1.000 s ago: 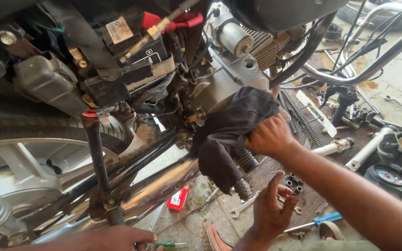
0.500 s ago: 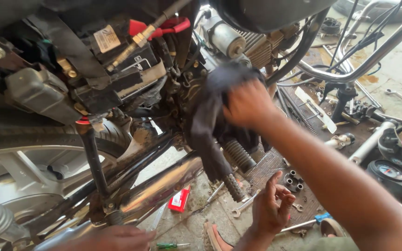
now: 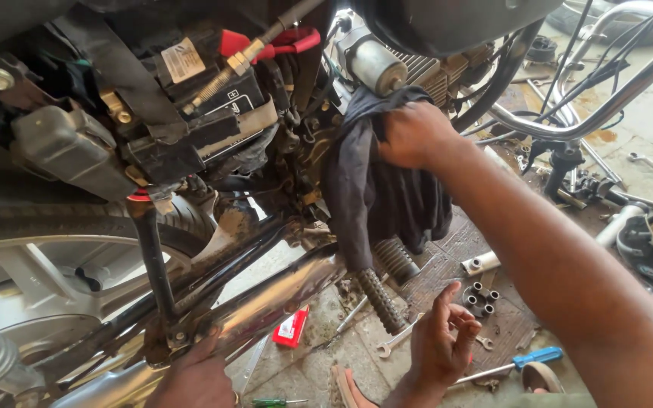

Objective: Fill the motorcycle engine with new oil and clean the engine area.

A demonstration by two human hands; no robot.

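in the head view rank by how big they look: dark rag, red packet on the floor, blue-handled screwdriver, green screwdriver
1. dark rag
2. blue-handled screwdriver
3. red packet and green screwdriver: too alike to rank, and the green one is partly hidden.

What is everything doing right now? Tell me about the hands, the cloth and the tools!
right hand, shut on the dark cloth
dark cloth, bunched, pressed against the engine, hanging down
left hand, resting on the exhaust pipe, grip unclear
exhaust pipe, mounted, shiny
other hand, open, empty
blue-handled screwdriver, lying on the floor
spanner, lying on the floor
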